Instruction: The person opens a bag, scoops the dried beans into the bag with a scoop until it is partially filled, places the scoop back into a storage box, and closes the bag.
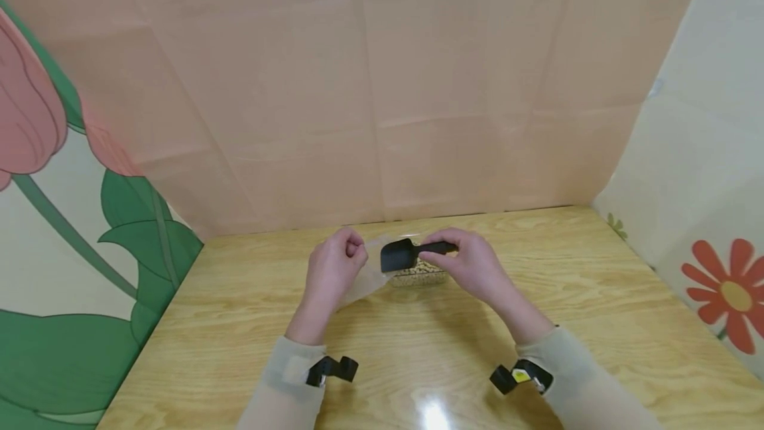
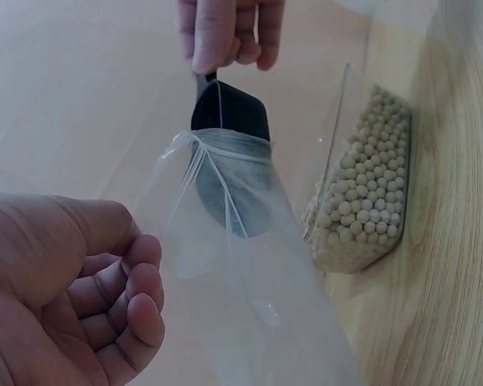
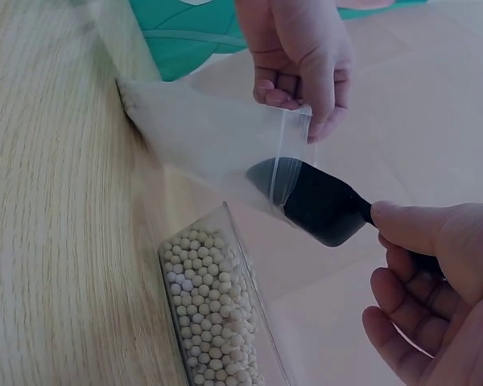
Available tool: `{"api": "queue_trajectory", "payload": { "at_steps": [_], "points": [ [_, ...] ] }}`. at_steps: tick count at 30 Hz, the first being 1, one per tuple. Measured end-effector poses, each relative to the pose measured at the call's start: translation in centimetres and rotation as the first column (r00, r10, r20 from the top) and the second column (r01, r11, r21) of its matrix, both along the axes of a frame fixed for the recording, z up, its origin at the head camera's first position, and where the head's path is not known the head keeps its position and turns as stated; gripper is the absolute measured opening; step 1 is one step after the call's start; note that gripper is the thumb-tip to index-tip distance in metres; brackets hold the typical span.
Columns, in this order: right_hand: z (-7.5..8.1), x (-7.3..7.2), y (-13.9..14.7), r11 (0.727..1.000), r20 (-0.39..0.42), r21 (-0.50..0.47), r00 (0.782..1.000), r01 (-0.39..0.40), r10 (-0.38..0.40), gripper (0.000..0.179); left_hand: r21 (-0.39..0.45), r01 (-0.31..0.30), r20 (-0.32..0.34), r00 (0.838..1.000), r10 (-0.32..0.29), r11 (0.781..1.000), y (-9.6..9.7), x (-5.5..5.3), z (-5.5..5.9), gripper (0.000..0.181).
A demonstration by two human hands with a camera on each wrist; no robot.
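Note:
My left hand (image 1: 336, 264) pinches the rim of a clear plastic zip bag (image 2: 258, 305) between thumb and forefinger. The bag slants down to the tabletop, and its bottom corner meets the wood in the right wrist view. By its handle, my right hand (image 1: 471, 264) grips a black scoop (image 3: 326, 205). The scoop's front end is inside the bag's mouth, showing dark through the film. Just beside the bag stands a clear box (image 2: 362, 177) filled with small round cream-coloured beads (image 3: 205, 297), under the scoop in the head view.
The wood-grain table (image 1: 239, 337) meets a pinkish covered wall (image 1: 370, 118) close behind the box. A flower-printed panel (image 1: 60, 251) rises on the left, and a pale panel with a red flower (image 1: 734, 294) on the right.

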State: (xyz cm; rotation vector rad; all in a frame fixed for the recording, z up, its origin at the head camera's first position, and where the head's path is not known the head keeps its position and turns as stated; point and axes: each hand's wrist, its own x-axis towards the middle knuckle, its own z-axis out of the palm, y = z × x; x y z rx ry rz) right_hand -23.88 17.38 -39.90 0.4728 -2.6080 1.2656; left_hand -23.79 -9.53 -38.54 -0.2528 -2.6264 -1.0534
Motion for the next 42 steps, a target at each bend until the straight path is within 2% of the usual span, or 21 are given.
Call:
{"api": "queue_trajectory", "payload": {
  "at_steps": [7, 14, 19, 30, 42],
  "points": [
    [0.0, 0.1, 0.1, 0.999, 0.011, -0.041, 1.000, -0.009, 0.010, 0.019, 0.006, 0.008, 0.006, 1.000, -0.008, 1.000, 0.0, -0.1, 0.0, 0.004],
    [0.3, 0.3, 0.9, 0.995, 0.102, -0.099, 0.995, 0.020, -0.010, 0.025, 0.017, 0.013, 0.051, 0.999, -0.014, 1.000, 0.2, -0.2, -0.2, 0.005],
    [0.5, 0.4, 2.0, 0.990, 0.138, -0.131, 0.990, 0.056, -0.038, 0.028, 0.013, 0.029, 0.053, 0.998, -0.030, 0.999, 0.4, -0.3, -0.5, 0.005],
    [1.0, 0.6, 5.0, 0.988, 0.155, -0.107, 0.984, 0.109, -0.092, 0.040, -0.013, 0.039, 0.049, 0.998, -0.038, 0.999, 0.4, -0.4, -0.7, 0.004],
    [-0.4, -0.7, 7.0, 0.989, 0.125, -0.037, 0.983, 0.143, -0.137, 0.039, -0.040, 0.067, 0.035, 0.997, -0.065, 0.997, 0.6, -0.3, -1.3, 0.003]
  ]
}}
